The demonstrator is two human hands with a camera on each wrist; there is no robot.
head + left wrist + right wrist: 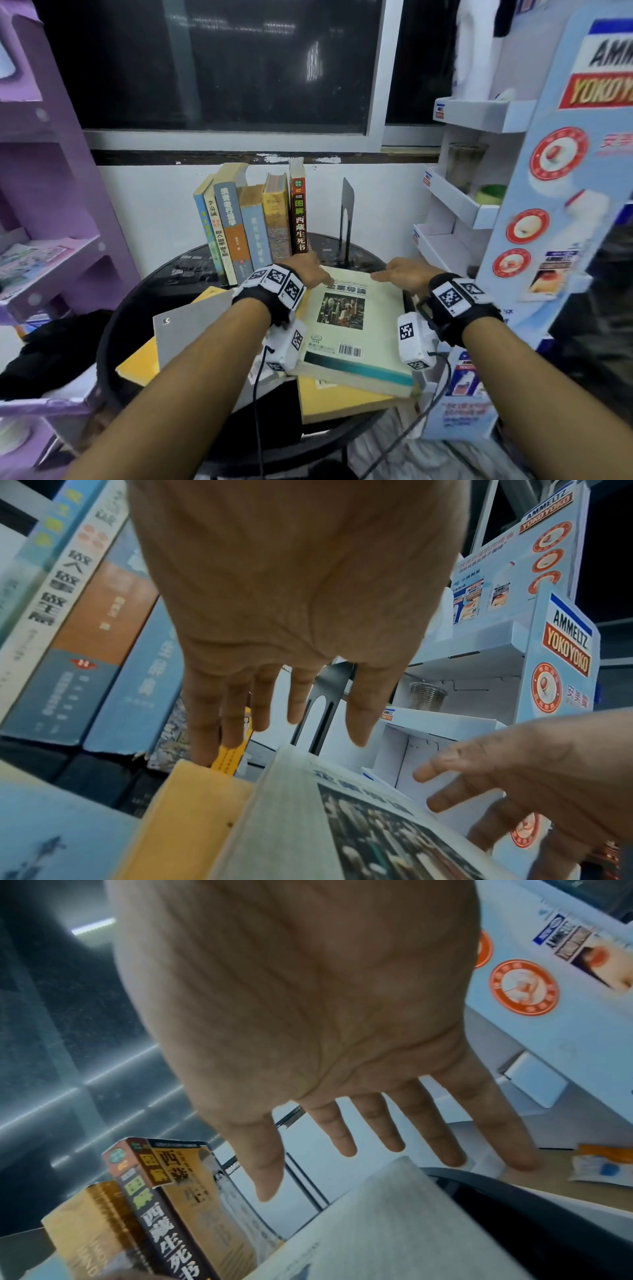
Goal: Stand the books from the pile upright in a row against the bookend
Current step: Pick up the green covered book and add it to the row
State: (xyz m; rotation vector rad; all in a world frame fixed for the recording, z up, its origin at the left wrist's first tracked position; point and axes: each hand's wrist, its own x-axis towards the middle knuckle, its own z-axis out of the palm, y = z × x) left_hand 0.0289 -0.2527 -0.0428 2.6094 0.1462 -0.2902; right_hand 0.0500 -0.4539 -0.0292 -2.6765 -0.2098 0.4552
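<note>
A round black table [137, 308] carries everything: at its back, six books stand upright in a row [253, 222], spines outward, the leftmost ones leaning a little; to their right, across a gap, stands the black metal bookend [346, 219]. That gap looks left for the books still to come, so the row can close up against the bookend.

Nearer the person lies the pile, books flat and fanned at angles. On top is a pale green book [356, 325], cover up and barcode toward the person, resting on a yellow book [335, 397]; a grey book [191, 329] and another yellow cover [140, 366] spread to the left.

The left hand [308, 270] and the right hand [400, 274] reach over the far edge of the green book from either side. Both wrist views show the fingers straight and spread, apart, not closed on anything. Whether the fingertips already touch the cover I cannot tell. Taking the far edge with two hands suits tipping a book this wide onto its end; I judge that to be the step starting
</note>
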